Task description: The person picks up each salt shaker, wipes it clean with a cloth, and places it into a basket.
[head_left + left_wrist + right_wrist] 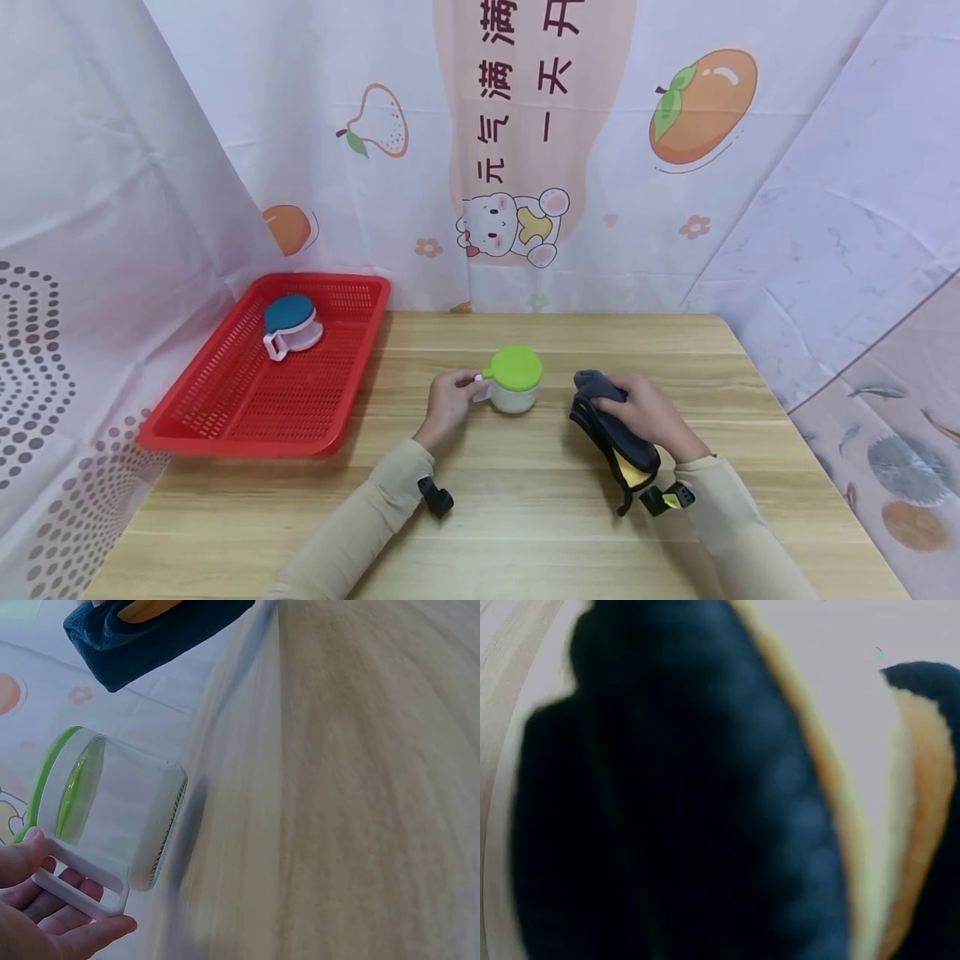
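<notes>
My left hand (446,408) grips the white handle of a clear seasoning jar (514,400) with a green lid. The jar is upright, and the left wrist view shows its base (166,829) close to the table, with thumb and fingers around the handle (82,889). To the right, my right hand (647,415) holds a folded cloth (613,433), dark blue-grey on one side and yellow on the other. Part of the cloth hangs down toward the wrist. In the right wrist view the blurred cloth (697,787) fills much of the picture and hides the fingers.
A red plastic basket (352,367) stands at the left of the wooden table (510,517). Inside it sits a similar jar (300,335) with a blue lid (288,312) and a pale handle. A printed curtain (315,108) hangs behind the table's back edge.
</notes>
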{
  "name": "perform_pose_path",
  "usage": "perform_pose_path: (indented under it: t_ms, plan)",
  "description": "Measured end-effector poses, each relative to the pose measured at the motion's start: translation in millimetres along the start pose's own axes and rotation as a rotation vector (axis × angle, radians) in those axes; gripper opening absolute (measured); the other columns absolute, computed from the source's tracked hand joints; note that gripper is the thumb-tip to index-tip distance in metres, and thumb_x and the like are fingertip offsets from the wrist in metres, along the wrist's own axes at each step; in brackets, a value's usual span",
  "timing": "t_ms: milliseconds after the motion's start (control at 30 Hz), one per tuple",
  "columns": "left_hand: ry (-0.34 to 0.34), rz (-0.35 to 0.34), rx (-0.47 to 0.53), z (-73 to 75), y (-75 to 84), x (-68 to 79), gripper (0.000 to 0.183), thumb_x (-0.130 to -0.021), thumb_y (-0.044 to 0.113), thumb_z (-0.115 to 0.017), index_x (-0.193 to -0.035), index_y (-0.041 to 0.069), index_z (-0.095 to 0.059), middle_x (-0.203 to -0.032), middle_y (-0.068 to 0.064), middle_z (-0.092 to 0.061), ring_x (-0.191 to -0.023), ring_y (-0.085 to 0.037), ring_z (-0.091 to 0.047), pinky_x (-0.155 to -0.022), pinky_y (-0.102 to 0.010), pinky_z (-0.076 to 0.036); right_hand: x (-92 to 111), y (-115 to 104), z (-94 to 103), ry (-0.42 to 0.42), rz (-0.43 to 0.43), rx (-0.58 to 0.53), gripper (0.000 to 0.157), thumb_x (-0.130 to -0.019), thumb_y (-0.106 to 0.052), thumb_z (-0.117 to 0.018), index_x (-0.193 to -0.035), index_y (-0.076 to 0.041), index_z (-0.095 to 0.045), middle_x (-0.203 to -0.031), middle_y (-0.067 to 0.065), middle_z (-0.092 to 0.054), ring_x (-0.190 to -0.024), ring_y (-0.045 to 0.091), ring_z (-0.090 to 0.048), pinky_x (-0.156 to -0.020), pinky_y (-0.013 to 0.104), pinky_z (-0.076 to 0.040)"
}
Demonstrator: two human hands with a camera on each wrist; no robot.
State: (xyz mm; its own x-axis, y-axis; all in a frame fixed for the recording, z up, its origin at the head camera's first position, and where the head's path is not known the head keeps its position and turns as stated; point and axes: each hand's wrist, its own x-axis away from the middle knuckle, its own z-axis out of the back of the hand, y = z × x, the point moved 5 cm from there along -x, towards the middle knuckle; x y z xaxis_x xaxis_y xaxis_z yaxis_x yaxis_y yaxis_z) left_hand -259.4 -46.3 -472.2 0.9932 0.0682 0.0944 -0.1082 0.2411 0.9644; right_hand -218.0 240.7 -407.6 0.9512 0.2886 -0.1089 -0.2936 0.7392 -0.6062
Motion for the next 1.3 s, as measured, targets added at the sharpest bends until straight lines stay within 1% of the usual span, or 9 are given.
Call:
perform_pose_path:
  t_ms: [300, 533, 667, 833, 1000, 1067, 1167, 1300]
  plan:
    - [0.018, -0.001, -0.008, 3.8, -1.4, 0.7, 0.021, -0.085, 0.012, -0.073, -0.104, 0.004, -0.073, -0.105, -0.012, -0.072, -0.097, -0.019, -0.065, -0.085, -0.03, -0.054, -1.4, -0.8, -1.8, -0.026, -0.011, -0.009, 0.014, -0.09, -0.02, -0.069, -0.081, -0.01, -0.065, -0.064, -0.002, -0.053, -0.053, 0.01, -0.044, -0.05, 0.023, -0.038]
    - [0.033, -0.01, -0.021, 6.8, -6.0, -0.4, 0.021, -0.084, 0.012, -0.075, -0.103, 0.001, -0.073, -0.103, -0.015, -0.072, -0.095, -0.019, -0.065, -0.08, -0.028, -0.054, -2.0, -2.5, -2.7, -0.031, -0.002, -0.007, 0.011, -0.09, -0.019, -0.069, -0.084, -0.01, -0.067, -0.065, -0.002, -0.055, -0.053, 0.01, -0.046, -0.05, 0.023, -0.039]
    - [0.034, 0.014, 0.002, 6.1, -7.0, -1.4, 0.023, -0.085, 0.012, -0.074, -0.104, 0.001, -0.073, -0.105, -0.015, -0.072, -0.097, -0.019, -0.065, -0.081, -0.027, -0.054, -2.0, -2.9, -3.5, -0.029, 0.001, -0.014, 0.01, -0.09, -0.018, -0.069, -0.084, -0.01, -0.067, -0.064, -0.002, -0.055, -0.052, 0.01, -0.046, -0.05, 0.023, -0.04]
    - [0.031, 0.046, 0.024, 4.8, -8.1, -2.3, 0.022, -0.086, 0.011, -0.073, -0.106, 0.001, -0.072, -0.106, -0.015, -0.071, -0.098, -0.02, -0.065, -0.081, -0.025, -0.052, -2.3, -4.1, -4.2, -0.017, 0.01, 0.002, 0.012, -0.089, -0.019, -0.07, -0.081, -0.011, -0.066, -0.063, -0.003, -0.053, -0.052, 0.009, -0.045, -0.051, 0.023, -0.039]
    - [0.03, 0.057, 0.016, 4.3, -10.0, -3.5, 0.022, -0.086, 0.01, -0.073, -0.106, 0.001, -0.072, -0.106, -0.015, -0.071, -0.098, -0.02, -0.064, -0.082, -0.026, -0.053, -3.6, -4.2, -4.7, -0.021, 0.007, 0.011, 0.013, -0.089, -0.02, -0.07, -0.081, -0.012, -0.065, -0.063, -0.004, -0.052, -0.053, 0.01, -0.045, -0.052, 0.023, -0.038]
    - [0.023, 0.053, 0.009, 3.8, -10.1, -4.0, 0.023, -0.085, 0.011, -0.073, -0.106, 0.001, -0.072, -0.107, -0.015, -0.071, -0.099, -0.021, -0.064, -0.084, -0.028, -0.054, -4.3, -4.0, -4.7, -0.023, 0.006, 0.009, 0.011, -0.089, -0.02, -0.07, -0.083, -0.012, -0.067, -0.064, -0.002, -0.054, -0.054, 0.01, -0.045, -0.052, 0.023, -0.038]
    - [0.013, 0.042, -0.005, 3.1, -10.1, -4.5, 0.024, -0.086, 0.012, -0.073, -0.108, 0.002, -0.072, -0.108, -0.014, -0.07, -0.1, -0.022, -0.064, -0.086, -0.03, -0.054, -5.0, -4.1, -5.0, -0.022, 0.017, 0.008, 0.009, -0.09, -0.02, -0.069, -0.089, -0.011, -0.071, -0.071, 0.0, -0.062, -0.057, 0.01, -0.049, -0.054, 0.023, -0.041]
    - [0.011, 0.025, -0.018, 3.2, -10.9, -4.8, 0.024, -0.086, 0.013, -0.073, -0.108, 0.002, -0.071, -0.107, -0.014, -0.071, -0.099, -0.022, -0.065, -0.086, -0.03, -0.054, -5.5, -5.1, -6.0, -0.024, 0.033, 0.004, 0.012, -0.09, -0.02, -0.069, -0.096, -0.01, -0.073, -0.081, 0.003, -0.069, -0.061, 0.011, -0.053, -0.057, 0.024, -0.044]
